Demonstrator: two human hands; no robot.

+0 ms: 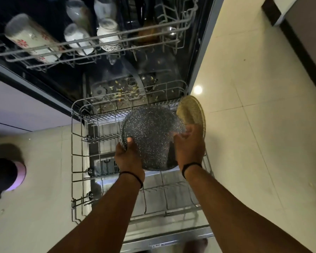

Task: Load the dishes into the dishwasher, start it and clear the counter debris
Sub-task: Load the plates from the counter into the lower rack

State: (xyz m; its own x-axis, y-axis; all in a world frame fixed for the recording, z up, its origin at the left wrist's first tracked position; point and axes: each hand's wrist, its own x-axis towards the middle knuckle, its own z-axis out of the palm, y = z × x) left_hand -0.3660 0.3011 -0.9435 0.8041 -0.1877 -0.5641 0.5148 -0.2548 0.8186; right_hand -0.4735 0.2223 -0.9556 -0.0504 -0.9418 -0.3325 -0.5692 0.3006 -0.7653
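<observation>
While both hands work over the pulled-out rack, this is how things stand.

Left grip: the left hand (129,157) holds the left rim of the round dark plate with white speckles (150,137). Its thumb lies on the plate's face and its fingers curl behind the rim.

Right grip: the right hand (189,143) curls round the plate's right rim. Its fingers are blurred, so how tight they sit is hard to tell.

Plate: it is tilted up on its edge, over the middle of the grey wire lower rack (77,161).

Neighbour: a round yellow-tan plate (191,110) stands on edge in the same rack, just beside the dark plate, at the far right corner.

Open room: the rows of wire prongs to the left of the dark plate hold nothing, and so does the near part of the rack.

Edges: the rack's right side runs close by the right wrist. The pale tiled floor (254,125) lies past it.

Upper rack (117,41): it holds white cups and jars lying tipped over, one with red flowers (27,36), and dark things at the right that are too dim to name.

Dishwasher floor (120,92): small bits of food lie scattered on it.
</observation>
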